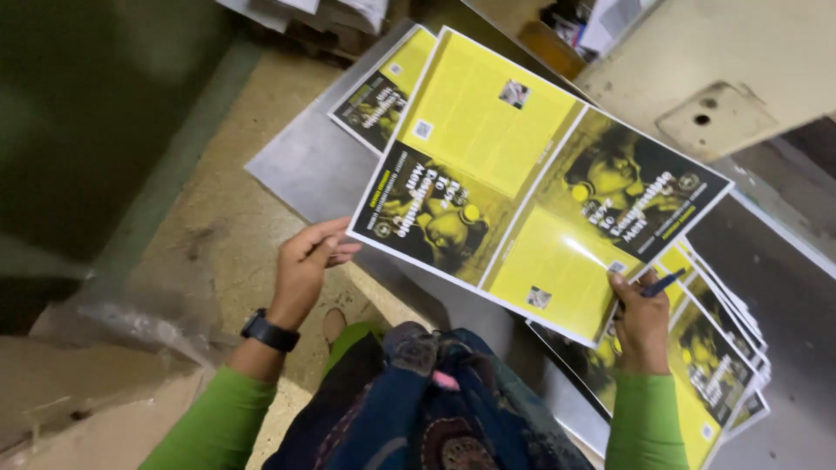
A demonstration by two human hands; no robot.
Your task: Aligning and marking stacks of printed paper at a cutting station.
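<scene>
I hold up a large glossy printed sheet (pixel 522 178), yellow and black with white borders, tilted in front of me. My left hand (pixel 306 261) pinches its lower left corner; a black watch sits on that wrist. My right hand (pixel 643 318) grips the sheet's lower right edge and also holds a dark blue pen (pixel 657 285) between its fingers. Both sleeves are green.
A fanned stack of like printed sheets (pixel 723 365) lies on a grey metal table (pixel 305 165) under my right hand. Another printed sheet (pixel 383 87) lies at the table's far end. A beige machine housing (pixel 723 61) stands at the upper right. The speckled floor (pixel 209 235) is on the left.
</scene>
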